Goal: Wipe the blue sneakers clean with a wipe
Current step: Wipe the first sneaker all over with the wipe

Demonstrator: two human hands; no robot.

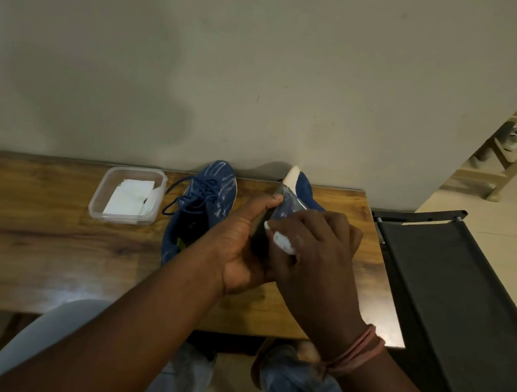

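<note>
Your left hand (243, 243) gripped the tilted blue knit sneaker (304, 189) above the wooden desk (29, 230), while your right hand (315, 253) pinched the crumpled white wipe (282, 242) against its sole. The other blue sneaker (207, 195) lay beside a clear plastic container (101, 193).

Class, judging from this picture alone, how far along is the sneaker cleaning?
Nothing visibly finished. In hand: left hand grips the raised sneaker while right hand presses a wipe to it. Left: the second sneaker lies untouched on the table.

Wood table (44, 242) by wall (236, 59); black chair (456, 290) on rt.
</note>
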